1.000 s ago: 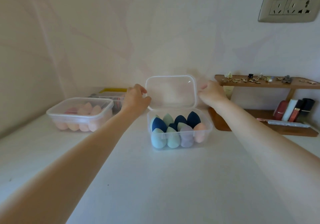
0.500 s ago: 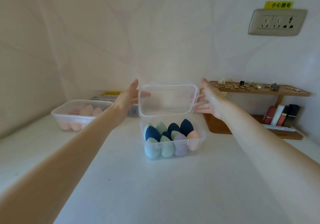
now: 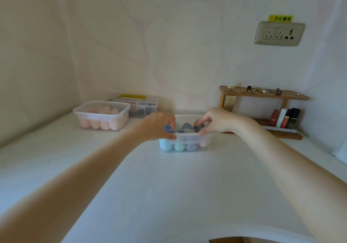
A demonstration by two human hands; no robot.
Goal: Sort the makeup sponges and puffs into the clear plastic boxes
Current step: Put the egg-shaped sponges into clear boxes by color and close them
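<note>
Left hand (image 3: 159,126) grips the left end of a clear plastic lid (image 3: 185,130), fingers curled over its edge; right hand (image 3: 216,121) pinches the right end. Lid sits low over the clear plastic box of blue, green and lilac egg-shaped sponges (image 3: 185,143), centre of the white surface (image 3: 169,186). Far left: second clear box of pink sponges (image 3: 102,116), lid on. Far right: brown wooden shelf (image 3: 262,95) against the wall. Motion blur around both hands.

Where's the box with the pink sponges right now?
In the head view the box of pink sponges sits on the white table, far left, just in front of a yellow-handled case and left of the left hand.
</note>
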